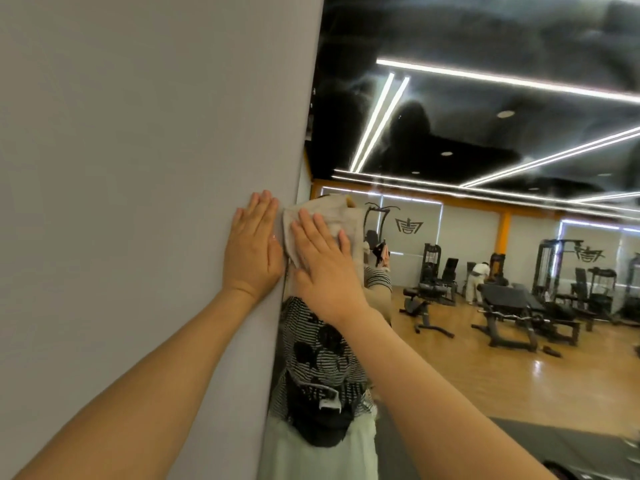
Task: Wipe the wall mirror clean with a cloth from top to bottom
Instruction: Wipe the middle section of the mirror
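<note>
We're in a gym, no doubt about it. The wall mirror (485, 202) reflects a wide training floor of polished wood (450, 368), and at 3 o'clock stands a row of black weight machines (431, 271) and padded benches (502, 306), one with a barbell (512, 318) lying across its frame. Over at 2 o'clock, a cable rack (557, 258) rises against pale wall panels carrying a dark logo (409, 226). Up at 12 o'clock, long white light strips (502, 77) cross a glossy black ceiling. Someone in light clothes (476, 278) bends among the machines.
</note>
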Demonstrator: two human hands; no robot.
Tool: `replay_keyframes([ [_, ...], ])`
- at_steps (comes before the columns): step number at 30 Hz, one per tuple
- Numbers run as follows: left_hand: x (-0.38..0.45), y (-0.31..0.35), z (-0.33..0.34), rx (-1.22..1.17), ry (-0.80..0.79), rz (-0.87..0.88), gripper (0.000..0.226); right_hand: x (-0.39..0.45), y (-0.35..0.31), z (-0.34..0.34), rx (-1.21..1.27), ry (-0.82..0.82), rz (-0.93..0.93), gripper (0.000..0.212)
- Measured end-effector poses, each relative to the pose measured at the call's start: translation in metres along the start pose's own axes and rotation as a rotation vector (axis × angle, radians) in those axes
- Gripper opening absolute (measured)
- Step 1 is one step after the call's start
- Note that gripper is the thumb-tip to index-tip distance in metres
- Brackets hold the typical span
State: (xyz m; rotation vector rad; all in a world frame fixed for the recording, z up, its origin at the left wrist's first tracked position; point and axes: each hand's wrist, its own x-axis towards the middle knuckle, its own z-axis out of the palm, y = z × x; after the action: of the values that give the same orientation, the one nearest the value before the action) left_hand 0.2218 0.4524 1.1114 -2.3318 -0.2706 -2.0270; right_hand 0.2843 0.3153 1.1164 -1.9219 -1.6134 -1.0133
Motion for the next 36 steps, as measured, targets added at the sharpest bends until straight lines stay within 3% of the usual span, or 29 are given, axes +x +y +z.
replay_keyframes([
  [6, 0.007, 0.025, -0.035, -0.014, -0.194, -0.150, 0.066, -0.007, -0.006, -0.030, 0.073, -0.210, 0.021, 0.066],
  [10, -0.020, 0.045, -0.040, 0.172, -0.252, 0.064, 0.068, -0.006, -0.003, -0.040, 0.647, -0.094, 0.158, 0.057],
  [12, -0.033, 0.052, -0.034, 0.249, -0.349, 0.132, 0.074, -0.014, 0.002, -0.047, 0.759, -0.039, 0.203, 0.053],
  [14, -0.039, 0.059, -0.027, 0.288, -0.437, 0.112, 0.080, -0.029, 0.011, -0.050, 0.575, -0.012, 0.136, 0.052],
  [17, -0.036, 0.068, -0.020, 0.357, -0.412, 0.058, 0.079, -0.057, 0.047, -0.050, -0.022, 0.207, -0.057, 0.049],
  [19, -0.029, 0.073, -0.015, 0.357, -0.371, 0.076, 0.075, -0.077, 0.080, -0.053, -0.228, 0.256, 0.050, 0.053],
  [24, -0.021, 0.081, 0.010, 0.290, -0.339, 0.064, 0.076, -0.115, 0.144, -0.069, -0.398, 0.339, 0.345, 0.057],
  [31, -0.027, 0.066, 0.037, 0.317, -0.124, 0.123, 0.074, -0.136, 0.178, -0.043, -0.452, 0.413, 0.322, 0.060],
  [36, -0.026, 0.061, 0.039, 0.309, -0.082, 0.131, 0.075, -0.134, 0.180, -0.041, -0.422, 0.452, 0.305, 0.060],
])
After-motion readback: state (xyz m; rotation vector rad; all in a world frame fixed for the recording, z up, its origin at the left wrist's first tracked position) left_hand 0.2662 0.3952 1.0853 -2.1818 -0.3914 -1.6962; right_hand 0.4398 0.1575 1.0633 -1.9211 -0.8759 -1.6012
